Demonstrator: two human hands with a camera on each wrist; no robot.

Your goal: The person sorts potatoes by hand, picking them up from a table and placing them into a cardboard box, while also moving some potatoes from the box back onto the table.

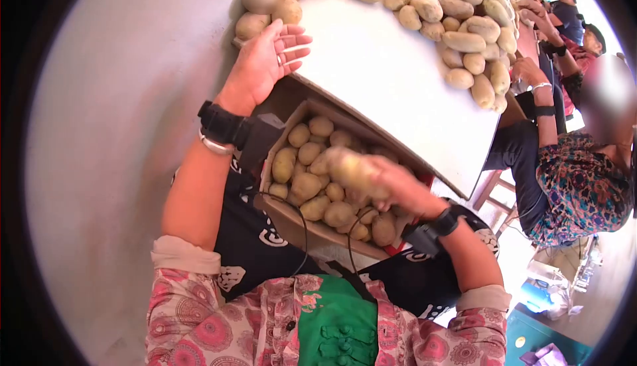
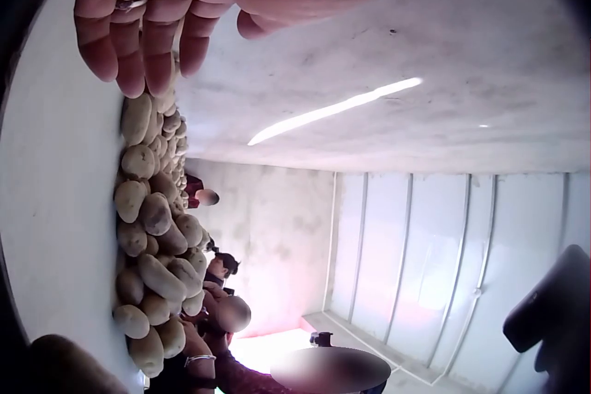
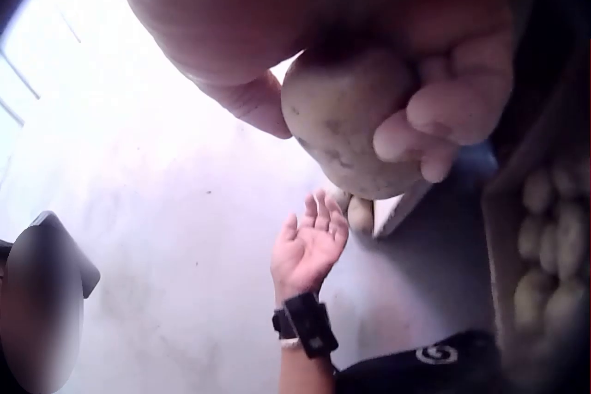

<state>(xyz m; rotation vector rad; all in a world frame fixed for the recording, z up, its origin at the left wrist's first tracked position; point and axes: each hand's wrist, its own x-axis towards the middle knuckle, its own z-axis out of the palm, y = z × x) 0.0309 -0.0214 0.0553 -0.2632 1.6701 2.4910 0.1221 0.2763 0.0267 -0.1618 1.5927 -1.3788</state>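
My right hand grips a potato above the cardboard box; hand and potato are blurred in the head view. In the right wrist view, thumb and curled fingers hold this potato from both sides. The box holds many loose potatoes, partly hidden behind the right hand. At the near left corner of the white tabletop, my left hand is turned palm up, fingers extended and holding nothing. A few potatoes lie just beyond its fingers.
A large heap of potatoes covers the far and right parts of the tabletop. The box sits below the table edge, close to my lap. Other people sit along the right side. A pale wall stands at left.
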